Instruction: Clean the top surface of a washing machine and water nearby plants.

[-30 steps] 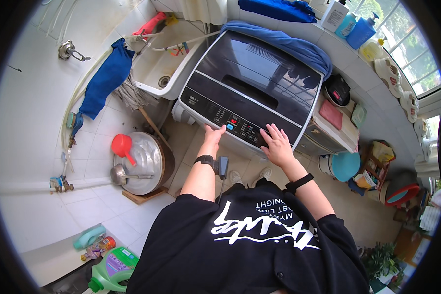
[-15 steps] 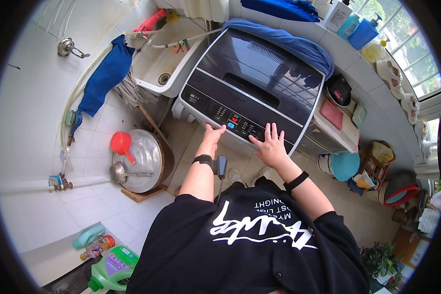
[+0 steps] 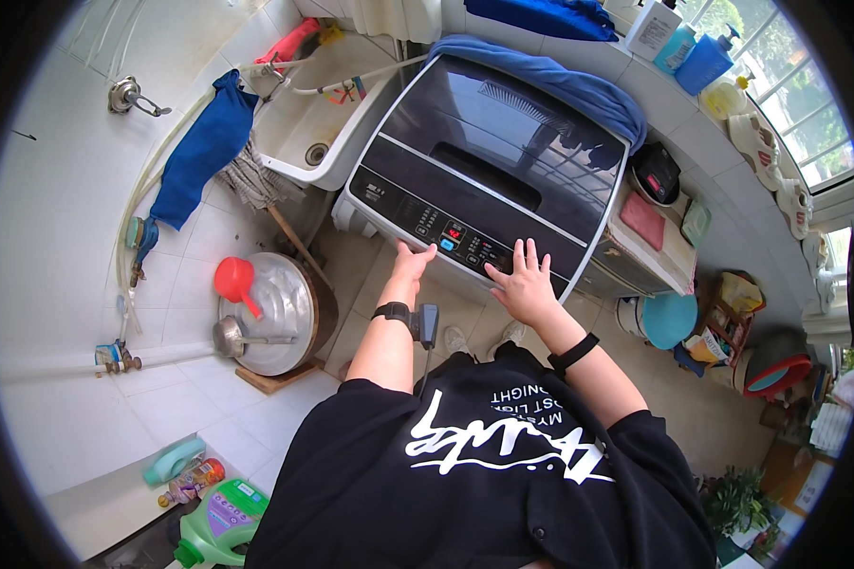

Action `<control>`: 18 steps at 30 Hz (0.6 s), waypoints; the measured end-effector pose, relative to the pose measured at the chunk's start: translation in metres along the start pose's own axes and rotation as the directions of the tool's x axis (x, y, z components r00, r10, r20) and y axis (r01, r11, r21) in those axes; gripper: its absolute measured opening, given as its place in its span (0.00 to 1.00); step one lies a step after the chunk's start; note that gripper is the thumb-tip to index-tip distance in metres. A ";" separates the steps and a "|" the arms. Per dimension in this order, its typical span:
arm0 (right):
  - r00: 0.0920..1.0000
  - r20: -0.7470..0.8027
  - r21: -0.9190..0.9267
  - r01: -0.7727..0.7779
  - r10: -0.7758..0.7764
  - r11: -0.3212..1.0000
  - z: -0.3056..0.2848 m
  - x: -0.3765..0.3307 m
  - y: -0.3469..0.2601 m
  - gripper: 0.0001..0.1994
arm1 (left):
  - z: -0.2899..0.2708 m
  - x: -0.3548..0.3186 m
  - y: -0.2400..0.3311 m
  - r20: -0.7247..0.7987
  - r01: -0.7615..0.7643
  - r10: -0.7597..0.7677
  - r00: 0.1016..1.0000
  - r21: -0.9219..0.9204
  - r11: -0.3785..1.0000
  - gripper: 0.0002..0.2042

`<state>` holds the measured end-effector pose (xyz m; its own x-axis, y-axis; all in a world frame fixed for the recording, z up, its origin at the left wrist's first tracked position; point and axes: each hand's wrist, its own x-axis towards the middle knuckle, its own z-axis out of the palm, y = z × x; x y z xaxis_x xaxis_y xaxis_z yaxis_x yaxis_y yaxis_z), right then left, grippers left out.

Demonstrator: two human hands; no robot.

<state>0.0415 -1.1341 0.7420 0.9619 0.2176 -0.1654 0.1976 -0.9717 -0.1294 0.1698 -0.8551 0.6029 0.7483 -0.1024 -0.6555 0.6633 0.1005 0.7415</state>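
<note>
In front of me stands a top-loading washing machine [image 3: 508, 123] with its dark glass lid down. Its black control panel [image 3: 403, 201] runs along the near edge, with a lit red display and a blue button. My left hand [image 3: 412, 262] is at the panel's front edge, below the display, thumb and fingers apart and nothing held. Over the panel's right part lies my right hand [image 3: 528, 284], fingers spread. Whether its thumb presses a key I cannot tell. A blue towel [image 3: 579, 83] drapes round the machine's back edge.
Left of the machine is a white sink [image 3: 299, 100] with a tap and hose. A round metal lid [image 3: 280, 313] carries a red dipper [image 3: 237, 280] and a ladle. To the right sit a cardboard box [image 3: 669, 242] and a blue basin [image 3: 669, 321]. Bottles [image 3: 707, 66] line the window ledge.
Almost nothing differs. Both hands keep their places at the panel, and the view has shifted very slightly.
</note>
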 end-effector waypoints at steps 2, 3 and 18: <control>1.000 0.028 0.002 -0.006 0.006 1.000 -0.002 -0.001 0.000 0.31 | 0.006 -0.003 0.004 -0.002 -0.028 0.028 1.000 0.004 1.000 0.63; 1.000 0.002 0.001 -0.008 0.008 1.000 -0.001 -0.005 0.001 0.31 | 0.011 -0.006 0.008 0.000 -0.038 0.038 0.999 0.007 0.999 0.63; 1.000 0.008 -0.031 0.002 -0.002 1.000 0.002 -0.011 0.002 0.34 | 0.017 -0.025 0.014 -0.084 0.030 -0.025 0.996 0.058 0.998 0.62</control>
<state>0.0313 -1.1386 0.7410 0.9601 0.2199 -0.1729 0.2051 -0.9737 -0.0995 0.1605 -0.8683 0.6323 0.7294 -0.0213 -0.6838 0.6840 0.0395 0.7284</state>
